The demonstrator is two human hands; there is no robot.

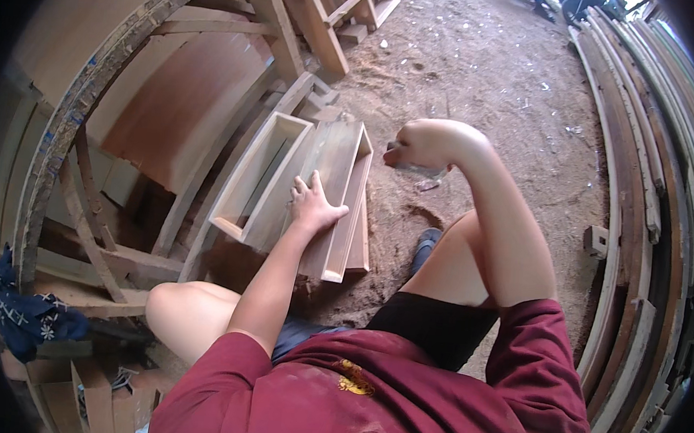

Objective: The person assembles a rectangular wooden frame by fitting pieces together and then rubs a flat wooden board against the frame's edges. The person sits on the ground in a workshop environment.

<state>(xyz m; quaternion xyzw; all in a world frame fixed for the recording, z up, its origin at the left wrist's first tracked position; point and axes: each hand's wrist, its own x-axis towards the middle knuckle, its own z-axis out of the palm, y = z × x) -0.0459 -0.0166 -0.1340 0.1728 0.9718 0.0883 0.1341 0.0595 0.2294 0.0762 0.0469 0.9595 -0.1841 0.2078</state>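
Note:
My left hand (313, 204) lies with fingers spread on the flat upper face of a pale wooden drawer-like box (337, 155). That box is tipped on its side, its long opening facing right. Against its left side rests another open wooden frame (227, 226), and a reddish board (358, 253) shows under its right edge. To the right of the box, my right hand (426, 146) is raised over the dirt floor with the fingers curled in. Something small, dark and greyish shows at its fingers and underside; its kind is too blurred to tell.
At the left stands a large wooden frame (64, 116) with slanted struts and panels. A dark patterned cloth (30, 315) hangs at its lower end. Long planks (635, 237) are stacked along the right, a small wood block (595, 242) beside them. Wooden pieces (324, 22) stand at the far left.

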